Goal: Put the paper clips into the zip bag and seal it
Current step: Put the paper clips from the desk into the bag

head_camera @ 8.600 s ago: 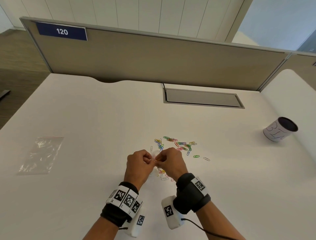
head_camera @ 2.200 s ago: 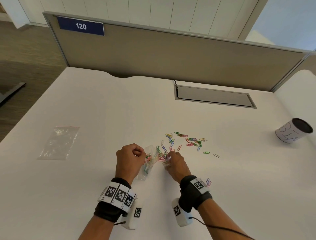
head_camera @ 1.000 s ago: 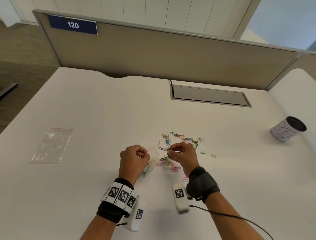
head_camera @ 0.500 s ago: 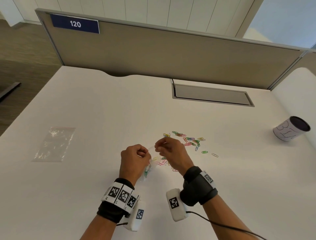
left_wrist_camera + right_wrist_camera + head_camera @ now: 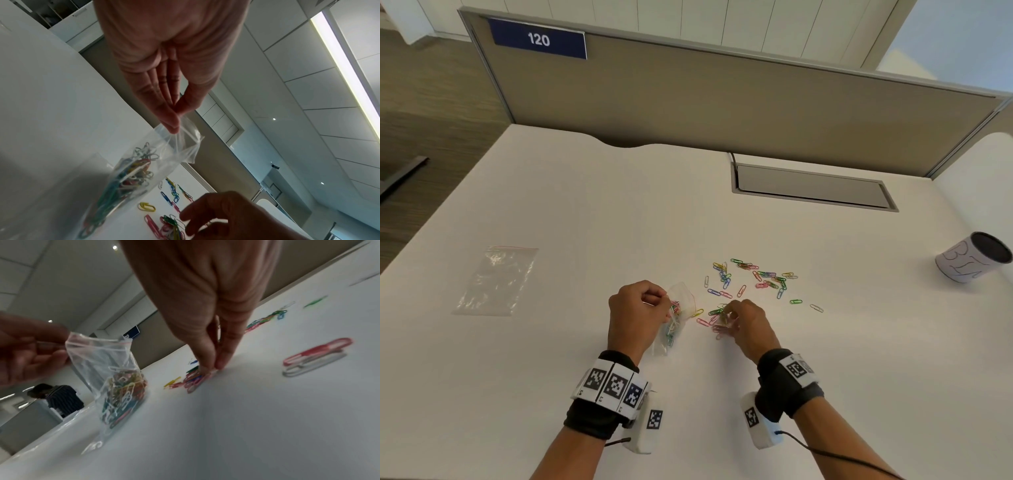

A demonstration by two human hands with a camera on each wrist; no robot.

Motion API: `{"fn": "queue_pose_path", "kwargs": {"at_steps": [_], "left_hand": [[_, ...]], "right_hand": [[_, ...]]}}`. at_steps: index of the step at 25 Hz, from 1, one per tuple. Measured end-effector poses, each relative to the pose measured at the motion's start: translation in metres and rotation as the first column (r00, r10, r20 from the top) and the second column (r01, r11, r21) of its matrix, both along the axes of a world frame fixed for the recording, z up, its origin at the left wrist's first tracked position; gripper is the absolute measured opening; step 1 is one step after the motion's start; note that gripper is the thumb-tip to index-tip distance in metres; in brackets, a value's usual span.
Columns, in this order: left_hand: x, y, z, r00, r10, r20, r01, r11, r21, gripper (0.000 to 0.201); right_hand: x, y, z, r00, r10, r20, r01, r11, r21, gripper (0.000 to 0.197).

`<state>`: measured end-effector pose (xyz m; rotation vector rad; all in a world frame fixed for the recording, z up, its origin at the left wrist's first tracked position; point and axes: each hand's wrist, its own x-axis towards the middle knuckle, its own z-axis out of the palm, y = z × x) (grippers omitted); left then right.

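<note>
One white desk carries all items; largest first, a second clear bag lies flat far to the left, apart from the work. At centre, the zip bag stands roughly upright, long axis near vertical, its red-lined mouth open upward and its base touching the desk. It is clear, crumpled plastic, its lower part filled with mixed-colour clips. The left hand pinches the bag's upper edge between thumb and fingers. The right hand has its fingertips closed narrowly on a small bunch of paper clips lying just right of the bag; more lie scattered beyond. A marked cup lies at far right.
</note>
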<state>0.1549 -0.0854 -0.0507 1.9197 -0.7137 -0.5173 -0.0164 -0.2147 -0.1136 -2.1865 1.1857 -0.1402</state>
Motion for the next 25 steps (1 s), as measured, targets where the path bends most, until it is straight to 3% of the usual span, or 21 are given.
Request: {"fn": "queue_pose_path", "kwargs": {"at_steps": [3,5,7,10,12,14,15,18,21,25], "left_hand": [[0.002,0.001,0.002,1.000,0.012,0.011,-0.012,1.000,-0.012,0.004],[0.003,0.002,0.003,1.000,0.016,0.008,-0.016,1.000,-0.016,0.004],[0.003,0.002,0.003,1.000,0.009,0.013,-0.009,1.000,-0.014,0.004],[0.003,0.002,0.004,1.000,0.008,0.019,-0.008,1.000,-0.007,0.006],[0.002,0.001,0.002,1.000,-0.001,0.013,0.001,1.000,-0.011,0.006],[-0.001,-0.001,0.002,1.000,-0.014,0.015,0.014,1.000,-0.012,0.005],[-0.002,-0.002,0.002,1.000,-0.020,0.016,0.020,1.000,-0.011,0.005],[-0.007,-0.007,0.001,0.999,-0.039,0.013,0.039,0.999,-0.011,0.006],[-0.012,-0.009,0.001,0.998,-0.056,0.011,0.056,0.998,-0.005,0.006],[-0.016,-0.011,0.001,0.998,-0.064,0.010,0.064,0.998,0.001,0.004]], "right_hand": [[0.013,0.007,0.000,0.987,0.154,0.054,-0.144,0.978,-0.148,0.028],[0.020,0.014,-0.001,0.918,0.393,-0.050,-0.395,0.895,-0.208,0.036],[0.021,0.017,-0.003,0.860,0.494,-0.126,-0.510,0.827,-0.237,0.039],[0.009,0.007,-0.009,0.917,0.400,-0.008,-0.376,0.855,-0.356,0.029],[-0.002,-0.001,-0.010,0.955,0.296,-0.024,-0.291,0.921,-0.260,0.050],[-0.008,-0.010,-0.012,0.937,0.310,-0.162,-0.328,0.940,-0.100,0.080],[-0.009,-0.011,-0.014,0.913,0.343,-0.222,-0.369,0.925,-0.088,0.083],[-0.009,-0.010,-0.017,0.901,0.384,-0.203,-0.423,0.881,-0.212,0.055],[-0.007,-0.008,-0.019,0.943,0.329,-0.058,-0.332,0.903,-0.272,0.028],[-0.001,-0.006,-0.017,0.962,0.265,-0.071,-0.275,0.918,-0.285,0.014]]}}
